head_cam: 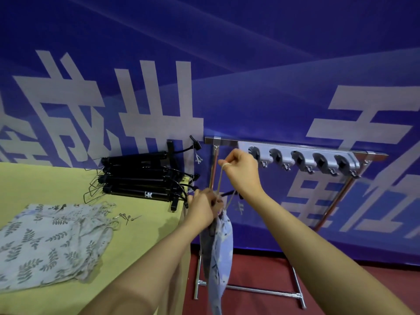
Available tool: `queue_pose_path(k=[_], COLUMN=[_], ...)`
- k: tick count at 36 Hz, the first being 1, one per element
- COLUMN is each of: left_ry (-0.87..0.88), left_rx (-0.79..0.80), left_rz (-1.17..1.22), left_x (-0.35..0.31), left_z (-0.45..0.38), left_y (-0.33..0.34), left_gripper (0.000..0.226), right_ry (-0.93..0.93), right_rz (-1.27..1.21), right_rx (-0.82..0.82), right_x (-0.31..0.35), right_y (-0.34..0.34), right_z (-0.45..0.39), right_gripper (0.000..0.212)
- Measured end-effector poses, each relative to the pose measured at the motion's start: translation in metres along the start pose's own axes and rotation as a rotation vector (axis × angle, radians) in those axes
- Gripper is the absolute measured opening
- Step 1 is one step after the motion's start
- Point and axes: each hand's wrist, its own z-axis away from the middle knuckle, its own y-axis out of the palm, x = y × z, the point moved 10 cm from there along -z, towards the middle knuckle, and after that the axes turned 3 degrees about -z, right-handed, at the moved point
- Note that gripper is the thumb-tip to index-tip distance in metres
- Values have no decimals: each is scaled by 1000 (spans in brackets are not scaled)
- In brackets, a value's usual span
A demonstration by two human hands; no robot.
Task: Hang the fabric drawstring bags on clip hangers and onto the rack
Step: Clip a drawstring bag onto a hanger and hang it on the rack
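A pale blue patterned drawstring bag (220, 248) hangs in the air beside the table edge. My left hand (204, 209) grips its gathered top. My right hand (241, 169) is higher up and pinches the bag's beige drawstring (220, 181), stretched taut between both hands. A black clip hanger (229, 193) shows partly behind my hands. The metal rack (295, 146) stands to the right, its top bar carrying a grey strip of several clamp holders (302, 159). More leaf-print bags (50, 244) lie flat on the table.
A stack of black clip hangers (141, 178) lies at the back of the yellow-green table (127, 246). Small metal clips (127, 217) lie near the bags. A blue banner wall (250, 76) is close behind. Red floor shows under the rack's base (261, 289).
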Motion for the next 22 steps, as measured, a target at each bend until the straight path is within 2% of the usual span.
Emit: queue_pose_path(k=[6, 9, 11, 15, 17, 20, 22], left_ry=[-89, -123, -154, -122, -164, -180, -160], left_rx=[31, 62, 55, 46, 34, 115, 222], left_rz=[286, 409, 489, 445, 457, 479, 440], left_x=[-3, -2, 0, -9, -10, -21, -30], left_z=[-7, -10, -11, -13, -12, -7, -4], left_y=[-1, 7, 12, 22, 26, 41, 57], left_gripper=[17, 16, 15, 8, 16, 24, 12], right_ry=[139, 215, 274, 334, 381, 478, 520], right_rz=[202, 203, 154, 30, -78, -320, -431], right_rx=[103, 196, 236, 229, 207, 133, 91], right_x=[-46, -64, -73, -87, -97, -112, -120], right_y=[7, 9, 8, 2, 2, 0, -2], right_z=[11, 19, 24, 26, 27, 28, 28], right_gripper=[24, 26, 25, 24, 28, 24, 22])
